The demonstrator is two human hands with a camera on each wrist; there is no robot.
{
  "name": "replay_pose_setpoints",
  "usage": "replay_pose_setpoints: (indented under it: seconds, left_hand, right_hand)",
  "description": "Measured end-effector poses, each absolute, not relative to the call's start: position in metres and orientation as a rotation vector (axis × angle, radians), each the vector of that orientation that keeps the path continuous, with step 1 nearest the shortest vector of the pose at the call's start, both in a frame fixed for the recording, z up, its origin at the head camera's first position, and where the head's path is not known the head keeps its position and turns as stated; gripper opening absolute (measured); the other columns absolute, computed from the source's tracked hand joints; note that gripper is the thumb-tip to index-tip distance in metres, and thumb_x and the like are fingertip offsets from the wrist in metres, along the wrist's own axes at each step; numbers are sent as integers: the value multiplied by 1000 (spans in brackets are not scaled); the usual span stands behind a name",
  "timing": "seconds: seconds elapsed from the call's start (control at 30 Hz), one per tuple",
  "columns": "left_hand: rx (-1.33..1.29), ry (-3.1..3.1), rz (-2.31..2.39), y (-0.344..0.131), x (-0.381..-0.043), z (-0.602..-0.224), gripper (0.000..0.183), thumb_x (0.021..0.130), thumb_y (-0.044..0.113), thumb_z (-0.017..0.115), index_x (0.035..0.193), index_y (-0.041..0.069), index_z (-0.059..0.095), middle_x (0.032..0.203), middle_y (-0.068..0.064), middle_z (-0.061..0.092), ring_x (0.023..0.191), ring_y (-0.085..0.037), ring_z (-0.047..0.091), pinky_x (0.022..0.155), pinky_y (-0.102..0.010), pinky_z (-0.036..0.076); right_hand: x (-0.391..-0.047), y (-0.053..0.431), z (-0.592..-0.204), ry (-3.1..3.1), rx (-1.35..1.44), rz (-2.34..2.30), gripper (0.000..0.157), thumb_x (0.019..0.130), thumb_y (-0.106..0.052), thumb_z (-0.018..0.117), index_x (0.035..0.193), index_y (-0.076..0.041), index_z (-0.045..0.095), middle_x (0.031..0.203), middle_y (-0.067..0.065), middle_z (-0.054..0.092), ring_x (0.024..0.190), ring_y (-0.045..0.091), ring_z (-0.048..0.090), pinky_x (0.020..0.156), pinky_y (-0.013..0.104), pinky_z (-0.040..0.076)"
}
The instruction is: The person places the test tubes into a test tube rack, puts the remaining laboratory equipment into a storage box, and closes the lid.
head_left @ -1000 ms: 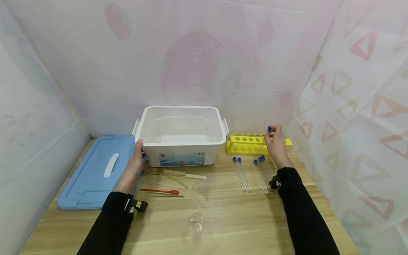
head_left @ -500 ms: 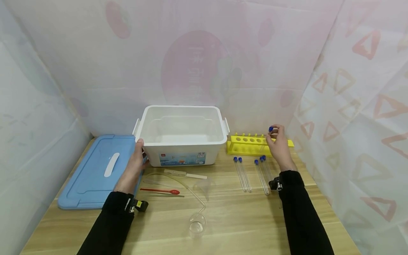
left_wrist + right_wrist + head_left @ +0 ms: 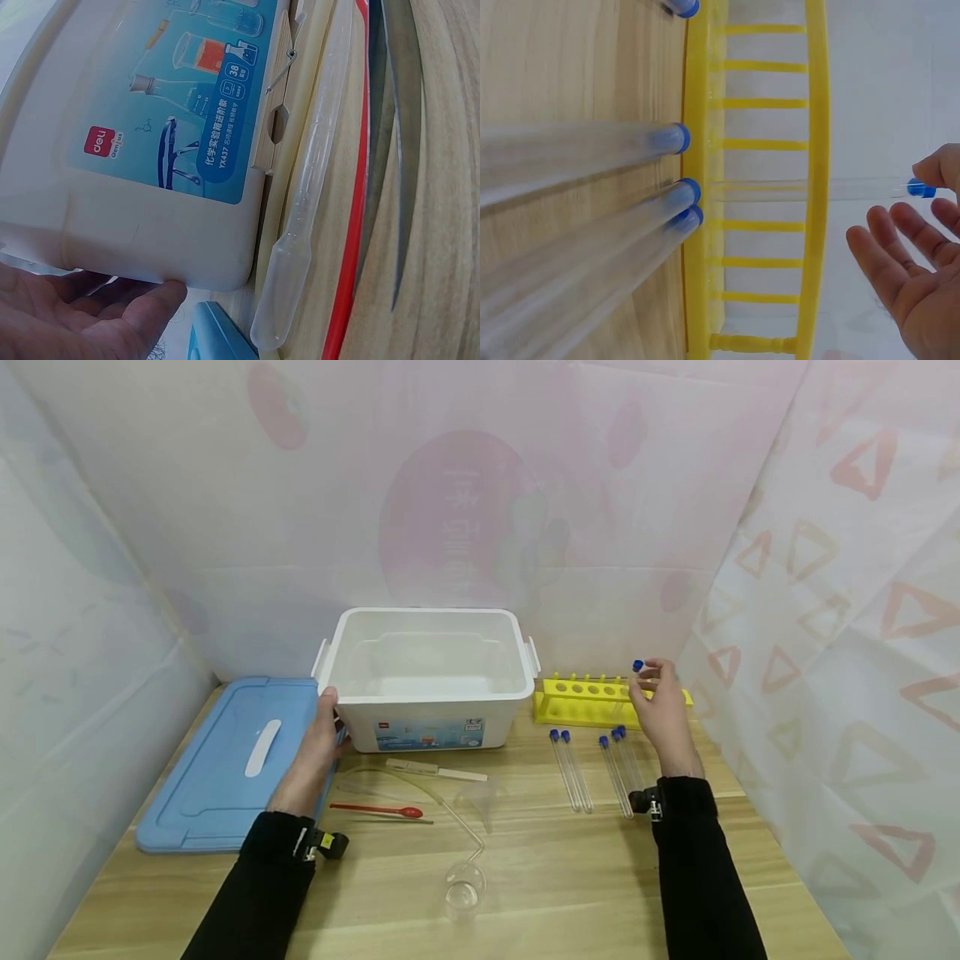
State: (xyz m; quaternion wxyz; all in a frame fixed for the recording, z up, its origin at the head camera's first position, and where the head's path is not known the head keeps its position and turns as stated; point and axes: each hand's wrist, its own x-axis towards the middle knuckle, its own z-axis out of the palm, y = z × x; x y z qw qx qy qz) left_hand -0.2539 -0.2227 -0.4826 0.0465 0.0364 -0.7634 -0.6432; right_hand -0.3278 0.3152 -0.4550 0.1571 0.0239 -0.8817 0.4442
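Observation:
My left hand [image 3: 315,747] rests against the left end of a white plastic box [image 3: 412,722], its fingers loosely bent; the left wrist view shows the fingertips touching the box wall [image 3: 150,240]. At the right, my right hand [image 3: 663,714] is at a yellow test tube rack [image 3: 581,710]. A clear test tube [image 3: 855,189] with a blue cap stands upright through the rack, its lower end at the base. My thumb and a finger pinch it at the cap; the other fingers of the right hand [image 3: 922,292] are spread. Several capped test tubes [image 3: 611,772] lie in front of the rack.
A blue lid [image 3: 202,785] lies at the left. In front of the box are a wooden test tube clamp [image 3: 435,770], a plastic dropper [image 3: 289,270], tubing [image 3: 431,789], a red spoon [image 3: 375,810], a clear funnel [image 3: 480,797] and a small beaker [image 3: 463,893]. Patterned sheets surround the table.
The right hand has shifted slightly right and a little lower, its fingers spreading somewhat, while the tube's blue cap moved slightly right. The left hand stays at the box.

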Motion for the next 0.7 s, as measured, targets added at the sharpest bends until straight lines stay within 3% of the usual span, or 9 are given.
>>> replay_pose_setpoints:
  seconds: [0.23, 0.4, 0.7]
  left_hand:
    - [99, -2324, -1989, -224, -252, -483, 83, 102, 74, 20, 169, 29, 7, 173, -16, 3, 155, -41, 10, 117, -70, 21]
    - [115, -2319, -1999, -224, -251, -483, 85, 101, 75, 20, 169, 27, 5, 173, -17, 3, 155, -41, 11, 117, -70, 21]
    - [115, -2332, -1993, -224, -251, -483, 83, 102, 74, 19, 169, 28, 6, 173, -17, 4, 155, -41, 12, 118, -68, 21]
  right_hand:
    - [-313, 300, -444, -2575, 43, 1107, 52, 108, -25, 54, 155, -9, 37, 142, 18, 50, 130, 36, 51, 103, 50, 49]
    - [-307, 292, -434, -2670, 102, 991, 49, 108, -26, 54, 151, -6, 42, 141, 17, 53, 129, 35, 51, 103, 49, 48]
    - [-290, 283, -416, -2908, 158, 828, 43, 106, -17, 59, 144, -2, 48, 134, 21, 56, 118, 39, 59, 91, 49, 55]
